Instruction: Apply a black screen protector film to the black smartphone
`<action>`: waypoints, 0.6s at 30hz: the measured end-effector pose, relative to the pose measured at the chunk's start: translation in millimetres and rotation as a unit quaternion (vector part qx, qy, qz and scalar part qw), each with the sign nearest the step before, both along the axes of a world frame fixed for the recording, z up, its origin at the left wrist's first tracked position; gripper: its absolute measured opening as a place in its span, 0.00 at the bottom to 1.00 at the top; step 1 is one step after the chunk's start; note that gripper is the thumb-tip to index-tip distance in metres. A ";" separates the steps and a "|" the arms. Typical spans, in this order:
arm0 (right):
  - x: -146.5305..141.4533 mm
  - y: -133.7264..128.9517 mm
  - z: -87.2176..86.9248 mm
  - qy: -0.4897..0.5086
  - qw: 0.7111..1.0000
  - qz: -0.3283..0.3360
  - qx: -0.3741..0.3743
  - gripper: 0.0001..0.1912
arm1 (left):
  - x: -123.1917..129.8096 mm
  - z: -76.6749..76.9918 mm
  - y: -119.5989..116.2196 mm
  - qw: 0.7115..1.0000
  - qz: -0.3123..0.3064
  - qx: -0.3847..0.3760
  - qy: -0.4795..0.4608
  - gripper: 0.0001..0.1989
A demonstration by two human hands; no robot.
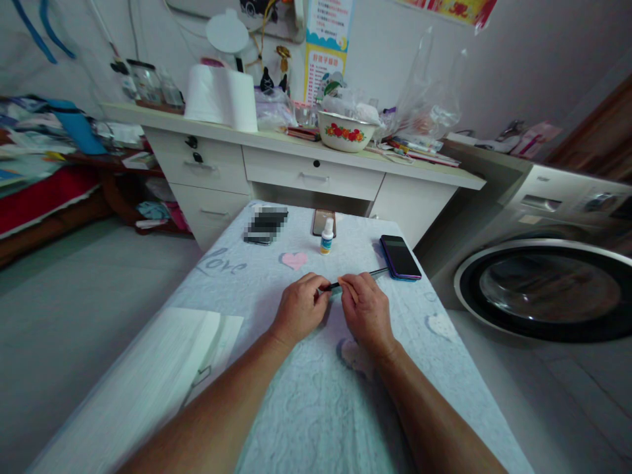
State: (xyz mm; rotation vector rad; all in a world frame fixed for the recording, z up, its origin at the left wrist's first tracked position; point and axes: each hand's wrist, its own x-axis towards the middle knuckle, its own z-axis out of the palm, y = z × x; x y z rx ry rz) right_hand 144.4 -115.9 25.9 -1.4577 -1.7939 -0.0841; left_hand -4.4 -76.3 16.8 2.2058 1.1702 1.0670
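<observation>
A thin dark rod (334, 286), pen-like in shape, is held level above the cloth-covered table between my two hands. My left hand (301, 304) pinches its near end with fingers and thumb. Closed around its middle is my right hand (368, 306), and a thin length of the rod sticks out to the right, toward a dark phone with a purple-blue edge (401, 257). Beyond my hands stands a small white spray bottle (326, 238) with a blue and yellow label. Behind the bottle lies a flat brownish phone or phone case (318, 222).
A pixelated dark item (266, 226) lies at the table's far left. White folded sheets (182, 349) cover the left side near my arm. A white desk (316, 172) with a flowered bowl (347, 131) and paper rolls (220, 97) stands behind; a washing machine (548, 217) is at right.
</observation>
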 end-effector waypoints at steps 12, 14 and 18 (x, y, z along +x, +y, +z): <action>0.0 0.6 0.2 0.000 1.000 -0.008 0.008 0.08 | 0.2 -1.8 -1.3 1.000 -0.001 -0.005 -0.001 0.05; -0.1 0.5 0.4 0.000 1.000 -0.008 0.007 0.08 | 0.4 -1.6 -1.1 1.000 -0.001 -0.006 -0.001 0.05; 0.3 0.1 -0.3 0.003 1.000 -0.007 0.007 0.08 | 0.8 -0.3 -1.2 1.000 0.004 -0.007 0.001 0.05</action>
